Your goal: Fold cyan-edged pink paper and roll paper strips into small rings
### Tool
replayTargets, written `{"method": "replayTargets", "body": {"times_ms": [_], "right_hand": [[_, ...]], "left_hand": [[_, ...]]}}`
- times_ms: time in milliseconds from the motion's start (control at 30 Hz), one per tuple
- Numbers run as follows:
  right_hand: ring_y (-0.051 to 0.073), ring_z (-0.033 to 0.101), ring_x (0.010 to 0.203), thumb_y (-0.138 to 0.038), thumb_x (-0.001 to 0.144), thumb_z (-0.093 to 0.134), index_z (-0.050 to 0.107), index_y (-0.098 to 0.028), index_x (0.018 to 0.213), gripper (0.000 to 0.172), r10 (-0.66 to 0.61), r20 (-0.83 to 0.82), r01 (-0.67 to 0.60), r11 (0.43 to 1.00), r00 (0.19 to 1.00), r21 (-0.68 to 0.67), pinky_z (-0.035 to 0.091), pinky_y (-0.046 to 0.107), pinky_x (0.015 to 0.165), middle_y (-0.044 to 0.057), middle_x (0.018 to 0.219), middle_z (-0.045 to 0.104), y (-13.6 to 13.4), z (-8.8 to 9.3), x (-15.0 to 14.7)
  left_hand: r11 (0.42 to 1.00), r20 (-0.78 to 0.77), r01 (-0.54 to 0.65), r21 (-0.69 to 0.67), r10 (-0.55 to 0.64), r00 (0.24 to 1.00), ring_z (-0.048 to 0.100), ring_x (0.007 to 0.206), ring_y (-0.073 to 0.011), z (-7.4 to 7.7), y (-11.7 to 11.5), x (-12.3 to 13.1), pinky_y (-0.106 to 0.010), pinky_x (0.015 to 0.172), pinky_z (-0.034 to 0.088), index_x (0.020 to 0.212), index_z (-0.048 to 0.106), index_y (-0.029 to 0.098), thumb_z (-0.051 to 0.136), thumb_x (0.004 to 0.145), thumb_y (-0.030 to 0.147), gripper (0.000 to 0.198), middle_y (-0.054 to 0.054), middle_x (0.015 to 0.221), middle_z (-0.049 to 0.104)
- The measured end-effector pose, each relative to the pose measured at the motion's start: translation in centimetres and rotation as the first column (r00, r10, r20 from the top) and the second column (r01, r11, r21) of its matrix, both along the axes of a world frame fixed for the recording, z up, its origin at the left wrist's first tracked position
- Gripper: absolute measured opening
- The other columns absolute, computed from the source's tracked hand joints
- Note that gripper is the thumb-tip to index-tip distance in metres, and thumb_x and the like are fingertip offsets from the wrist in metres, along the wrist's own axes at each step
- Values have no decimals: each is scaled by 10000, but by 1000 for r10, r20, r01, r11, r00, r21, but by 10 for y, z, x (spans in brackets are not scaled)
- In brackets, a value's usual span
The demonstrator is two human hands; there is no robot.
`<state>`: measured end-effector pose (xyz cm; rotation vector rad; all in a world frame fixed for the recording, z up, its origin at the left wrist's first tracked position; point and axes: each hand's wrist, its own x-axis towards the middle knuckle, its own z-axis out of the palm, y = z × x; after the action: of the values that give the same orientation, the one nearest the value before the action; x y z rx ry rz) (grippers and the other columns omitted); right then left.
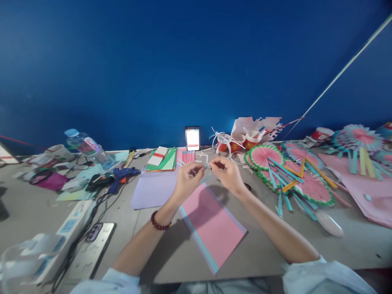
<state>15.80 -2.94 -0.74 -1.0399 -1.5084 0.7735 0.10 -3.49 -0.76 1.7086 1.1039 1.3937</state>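
Observation:
Both hands meet above the middle of the table, fingertips nearly touching. My left hand [190, 178] and my right hand [226, 172] each pinch a small light-blue paper strip [207, 166] between thumb and forefinger. A thin bluish end of it hangs below the fingers. Under the hands lies a pink paper sheet [214, 224] with light-blue and lilac borders, set at an angle. Behind my left hand is a lilac sheet [153, 190], with green paper [168, 159] and a small white pack [158, 156] on it.
Pleated paper fans [266, 157] with coloured strips lie right, near a white mouse [329, 223]. Red cups [251, 141] and a lit screen [192, 139] stand at the back. Left are a bottle [88, 146], blue glue gun [121, 177], power strip [70, 228] and phone [94, 249].

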Motion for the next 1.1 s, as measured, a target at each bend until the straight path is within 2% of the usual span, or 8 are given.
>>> {"method": "replayTargets", "body": {"times_ms": [133,333,433,500,833,900,967,1100], "right_hand": [[106,539,579,-375,694,700,617,-173,712,219,-4,-349,-79,971,937,-224,446,251,592,-18,631,600,8,-1,2],[82,548,516,-255,653,721,595,-165,698,162,-174,-732,-204,895,659,-396,459,207,492,-26,633,629,18,5,10],[78,545,474,-150,739,613,576,-164,739,39,-306,-803,-205,864,512,-460,471,183,445,-27,607,628,25,6,19],[75,541,458,-109,796,524,556,-164,759,73,-361,-820,-184,859,445,-478,470,165,420,-27,584,616,31,6,26],[60,653,625,-32,873,367,481,-174,777,206,-429,-851,-21,890,303,-456,548,110,569,-8,668,631,61,7,73],[64,664,646,-65,886,365,491,-174,789,193,-418,-856,38,903,304,-427,555,119,599,-4,684,641,64,9,80],[94,682,679,-127,896,394,483,-186,789,151,-377,-846,147,926,378,-347,574,173,639,-1,688,648,68,9,84],[141,674,748,-244,894,481,432,-234,845,70,-299,-614,346,937,731,-45,554,292,723,-11,770,649,85,2,85]], "left_hand": [[986,235,26,-165,14,972,516,528,-82,3,2,-1,-194,494,424,697,680,159,686,726,277,122,0,643,618],[983,441,-41,-177,117,890,492,528,-70,7,3,-7,-184,515,429,701,674,165,730,709,320,165,23,586,562],[977,500,-70,-201,164,850,494,528,-61,12,6,-14,-177,523,439,712,670,172,757,680,317,173,22,621,577],[971,525,-81,-223,190,830,495,518,-61,16,7,-19,-177,507,437,712,663,172,771,659,322,192,21,625,578],[982,616,-147,-119,189,765,490,495,-64,37,17,-53,-196,478,402,700,636,181,761,644,300,181,24,612,581],[981,625,-167,-97,191,757,486,492,-65,40,18,-59,-202,483,400,706,643,181,756,649,303,176,23,605,581],[980,626,-179,-86,193,756,484,490,-65,43,18,-62,-201,480,394,705,646,178,755,652,303,174,23,597,576],[978,617,-187,-94,205,760,496,504,-65,46,17,-62,-197,483,393,698,640,177,764,649,291,176,20,608,578]]}}
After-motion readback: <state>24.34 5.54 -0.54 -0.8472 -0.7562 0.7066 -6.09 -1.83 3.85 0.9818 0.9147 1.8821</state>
